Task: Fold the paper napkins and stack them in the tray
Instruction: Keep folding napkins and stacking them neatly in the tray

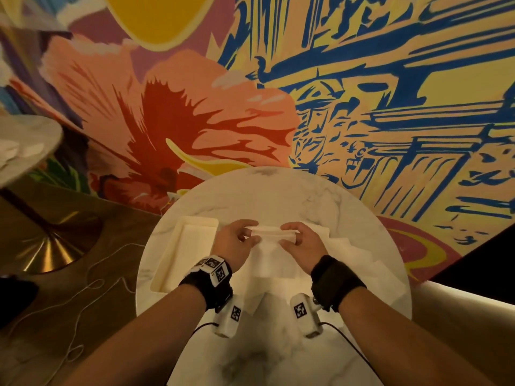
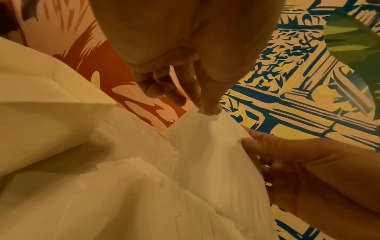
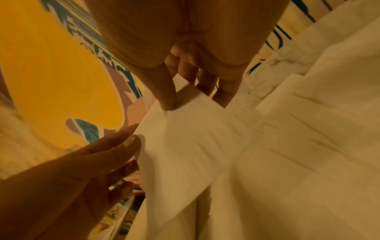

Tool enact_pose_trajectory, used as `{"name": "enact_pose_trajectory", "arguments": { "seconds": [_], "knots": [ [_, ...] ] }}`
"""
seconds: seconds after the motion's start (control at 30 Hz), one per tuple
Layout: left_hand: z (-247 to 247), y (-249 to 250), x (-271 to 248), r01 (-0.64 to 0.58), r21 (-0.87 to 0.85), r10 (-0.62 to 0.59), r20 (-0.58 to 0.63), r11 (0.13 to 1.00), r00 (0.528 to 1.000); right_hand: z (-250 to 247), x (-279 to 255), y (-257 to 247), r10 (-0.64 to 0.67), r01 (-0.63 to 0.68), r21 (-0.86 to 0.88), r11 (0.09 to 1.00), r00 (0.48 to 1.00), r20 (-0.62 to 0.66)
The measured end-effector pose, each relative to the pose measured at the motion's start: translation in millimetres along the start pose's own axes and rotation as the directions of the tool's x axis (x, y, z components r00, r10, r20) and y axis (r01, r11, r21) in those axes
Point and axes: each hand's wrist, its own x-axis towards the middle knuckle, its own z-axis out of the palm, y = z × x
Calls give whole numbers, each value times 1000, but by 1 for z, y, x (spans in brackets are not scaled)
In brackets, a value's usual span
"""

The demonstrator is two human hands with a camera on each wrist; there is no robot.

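Note:
A white paper napkin (image 1: 271, 240) is held up over the round marble table (image 1: 278, 190), doubled over along its top edge. My left hand (image 1: 237, 240) pinches its left top corner between thumb and fingers, which the left wrist view shows on the napkin (image 2: 209, 146). My right hand (image 1: 302, 240) pinches the right top corner, the thumb on the napkin (image 3: 185, 138). A cream rectangular tray (image 1: 189, 224) lies on the table just left of my left hand. Under and right of my hands lie several spread-out napkins (image 1: 359, 263).
A painted mural wall (image 1: 362, 93) rises right behind the table. To the far left stands a second round table (image 1: 25, 146) with a brass base (image 1: 53, 246) on the floor. Thin cables (image 1: 92, 277) trail over the floor at left.

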Motion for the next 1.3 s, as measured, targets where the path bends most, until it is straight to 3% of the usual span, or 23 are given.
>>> {"name": "enact_pose_trajectory", "arguments": {
  "seconds": [0.13,0.33,0.53,0.8,0.93,1.0,1.13,1.3],
  "knots": [
    [-3,1,-3,-50,150,52,-6,987,999,-1,-1,-7,-37,16,-269,963,997,-74],
    [-2,-4,-1,-133,252,147,-36,959,989,-3,-2,-14,-141,117,-463,879,990,-19],
    [-7,16,-7,-185,298,136,177,937,975,4,-6,-28,-87,108,-349,931,993,78],
    [-24,4,-1,-30,122,27,27,992,999,-6,-3,-31,-90,83,-252,964,996,-16],
    [-27,-1,-6,6,74,-15,117,997,993,3,0,-34,-73,64,-162,985,996,-54],
    [-29,-5,-8,17,59,-24,127,998,992,9,0,-35,-44,42,-75,996,999,-25],
    [-36,-8,-11,7,-52,-5,31,999,1000,30,-4,-29,44,-46,13,999,992,118],
    [-50,-18,-10,32,-131,-39,-47,991,998,48,-6,-31,81,-100,115,988,984,162]
  ]
}}
